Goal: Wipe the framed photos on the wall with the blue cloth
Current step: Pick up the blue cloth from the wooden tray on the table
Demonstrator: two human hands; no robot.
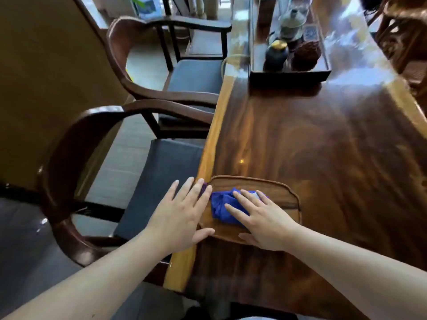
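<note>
Blue, crumpled fabric is where my attention sits: the bunched blue cloth (223,207) lies in a shallow dark wooden tray (286,196) near the close edge of a long polished wooden table (300,135). My right hand (261,218) is laid flat on top of the cloth, fingers spread and straight, not curled around it, so I would call that resting on it, not gripping. My left hand (182,215) is also spread open, fingertips at the tray's left rim, with the thumb against its near edge; it holds nothing. Something small and purple shows just under those fingertips, too blurred to identify.

No framed photos appear anywhere in view, nor the wall surface that carries them; I see only two curved wooden armchairs with grey cushions (161,188) to the left and a black rectangular tray of tea ware (288,75) further up the table. My judgement is that the task is at its very start: cloth not yet picked up, every bit of wiping left to do.
</note>
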